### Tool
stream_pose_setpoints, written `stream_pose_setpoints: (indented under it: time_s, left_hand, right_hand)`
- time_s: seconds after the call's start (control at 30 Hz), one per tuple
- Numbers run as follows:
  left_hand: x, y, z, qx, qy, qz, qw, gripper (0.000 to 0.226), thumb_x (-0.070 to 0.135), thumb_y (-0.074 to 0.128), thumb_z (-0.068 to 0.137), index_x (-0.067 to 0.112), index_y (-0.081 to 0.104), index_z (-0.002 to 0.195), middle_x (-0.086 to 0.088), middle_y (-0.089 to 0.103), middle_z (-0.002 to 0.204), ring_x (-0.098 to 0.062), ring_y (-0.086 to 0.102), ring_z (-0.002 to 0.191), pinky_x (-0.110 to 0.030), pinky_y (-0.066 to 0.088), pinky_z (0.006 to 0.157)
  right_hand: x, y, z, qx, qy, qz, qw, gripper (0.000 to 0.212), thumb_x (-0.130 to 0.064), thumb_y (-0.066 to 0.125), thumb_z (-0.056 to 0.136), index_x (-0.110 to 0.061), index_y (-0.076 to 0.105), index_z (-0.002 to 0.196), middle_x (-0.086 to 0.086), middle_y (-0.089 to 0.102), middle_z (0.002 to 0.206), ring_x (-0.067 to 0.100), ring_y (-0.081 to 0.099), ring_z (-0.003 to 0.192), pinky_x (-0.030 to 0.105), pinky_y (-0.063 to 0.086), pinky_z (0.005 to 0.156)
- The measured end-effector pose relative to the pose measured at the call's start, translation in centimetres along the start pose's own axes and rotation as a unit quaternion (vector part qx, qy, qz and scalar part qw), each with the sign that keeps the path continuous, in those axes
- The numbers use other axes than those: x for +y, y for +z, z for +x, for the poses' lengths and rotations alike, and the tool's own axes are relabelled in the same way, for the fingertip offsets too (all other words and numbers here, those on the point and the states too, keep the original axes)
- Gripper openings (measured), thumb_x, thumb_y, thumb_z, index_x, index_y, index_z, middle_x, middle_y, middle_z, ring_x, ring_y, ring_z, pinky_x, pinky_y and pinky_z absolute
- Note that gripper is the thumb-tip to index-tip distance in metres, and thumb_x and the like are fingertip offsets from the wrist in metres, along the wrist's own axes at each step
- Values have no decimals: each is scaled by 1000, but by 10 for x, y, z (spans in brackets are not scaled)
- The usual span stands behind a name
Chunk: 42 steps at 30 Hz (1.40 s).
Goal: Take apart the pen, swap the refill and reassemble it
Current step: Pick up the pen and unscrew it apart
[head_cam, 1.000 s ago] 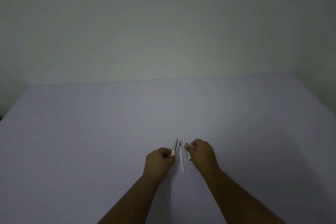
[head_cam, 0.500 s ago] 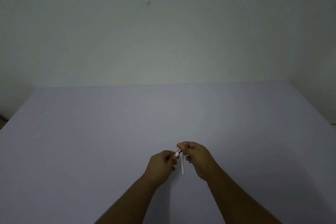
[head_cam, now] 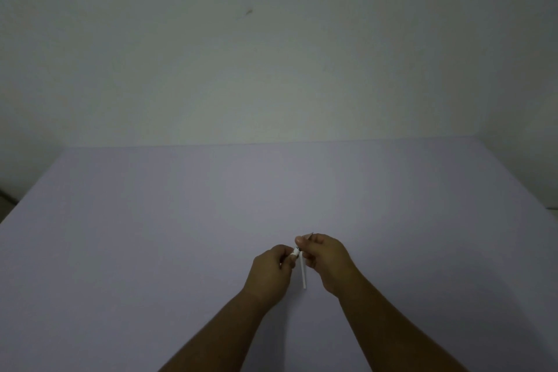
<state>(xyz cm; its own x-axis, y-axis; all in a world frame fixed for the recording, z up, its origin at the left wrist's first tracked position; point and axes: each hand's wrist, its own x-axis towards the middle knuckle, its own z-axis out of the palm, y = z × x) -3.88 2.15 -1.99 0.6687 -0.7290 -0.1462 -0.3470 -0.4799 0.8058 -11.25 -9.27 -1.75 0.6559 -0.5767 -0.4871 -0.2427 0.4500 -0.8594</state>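
Both hands meet low over the middle of the table [head_cam: 151, 220]. The left hand [head_cam: 270, 270] has its grip closed around the pen barrel [head_cam: 294, 252], whose white end pokes out toward the right hand [head_cam: 324, 258]. That hand pinches a small pointed part, probably the pen tip [head_cam: 309, 235], between thumb and forefinger. A white refill [head_cam: 303, 273] lies flat on the table between the wrists. These pieces are likely light, stiff, smooth and prone to rolling, so the refill is best pinched mid-length. Nothing else stands nearby to obstruct the work.
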Motion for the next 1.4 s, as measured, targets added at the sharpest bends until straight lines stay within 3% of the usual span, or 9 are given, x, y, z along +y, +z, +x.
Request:
stream_pose_setpoints:
  time_s: [0.13, 0.27, 0.4, 0.57, 0.7, 0.83, 1.0, 1.17, 1.4]
  left_hand:
    - [-1, -1, 0, 10, 8, 19, 1000, 20, 22, 45, 96, 14, 64, 95, 9, 58, 73, 0, 49, 60, -11, 36, 55]
    - [1, -2, 0, 7, 9, 17, 1000, 19, 22, 45, 96, 14, 63, 93, 14, 53, 67, -1, 48, 61, -12, 36, 55]
    - [0, -3, 2, 15, 8, 33, 999, 20, 20, 44, 96, 13, 63, 97, 8, 57, 75, 0, 48, 61, -11, 33, 54]
    - [2, -2, 3, 10, 8, 33, 999, 21, 21, 44, 96, 12, 63, 100, 5, 59, 80, -4, 49, 66, -9, 33, 54]
    - [2, -1, 5, 9, 6, 38, 999, 21, 20, 44, 96, 12, 63, 101, 4, 59, 82, -3, 48, 65, -8, 31, 53]
    - [1, 1, 6, 8, 8, 37, 999, 20, 20, 45, 95, 13, 63, 97, 6, 60, 82, 0, 47, 62, -6, 31, 53]
    - [0, 2, 7, 7, 5, 40, 999, 20, 21, 45, 96, 14, 63, 100, 7, 60, 82, 2, 47, 61, -6, 31, 52]
    - [-1, 2, 8, 5, 6, 39, 999, 20, 22, 44, 96, 13, 63, 97, 5, 60, 84, 0, 47, 63, -8, 32, 54]
    - [-1, 3, 7, 6, 4, 40, 999, 20, 21, 44, 96, 13, 62, 96, 4, 61, 83, -1, 47, 62, -12, 33, 54]
  right_hand:
    - [-3, -1, -1, -26, -2, 37, 999, 12, -5, 65, 82, -10, 68, 92, 5, 65, 80, 15, 58, 75, 25, 46, 71]
    - [-3, 0, -2, 13, 0, -22, 1000, 4, -14, 69, 81, -10, 67, 82, 1, 60, 68, 13, 50, 64, 24, 44, 62]
    - [-6, -1, -1, -15, -10, 26, 999, 15, -2, 61, 84, -5, 66, 99, 6, 63, 78, 14, 55, 72, 21, 45, 63]
    - [-6, 0, -1, 11, -7, -46, 999, 7, -17, 66, 83, -13, 66, 77, -4, 58, 60, 8, 51, 58, 18, 41, 54]
    - [-8, -1, 2, -11, -8, 27, 1000, 20, -2, 63, 84, -2, 66, 103, 4, 65, 79, 14, 59, 74, 21, 48, 67]
    - [-9, 0, 1, 8, 3, -26, 1000, 5, -15, 67, 83, -10, 68, 81, -2, 58, 62, 10, 50, 60, 20, 42, 57]
    - [-10, -2, 4, -13, 0, 23, 1000, 22, -1, 61, 84, -1, 65, 106, 6, 64, 81, 16, 59, 76, 23, 47, 69]
    - [-8, -3, 6, 16, 6, -48, 999, 6, -16, 67, 83, -13, 66, 77, -6, 57, 57, 11, 46, 57, 22, 38, 55]
    - [-8, -5, 5, 15, 9, -37, 999, 11, -19, 69, 80, -15, 70, 91, -1, 60, 72, 14, 49, 67, 31, 38, 67]
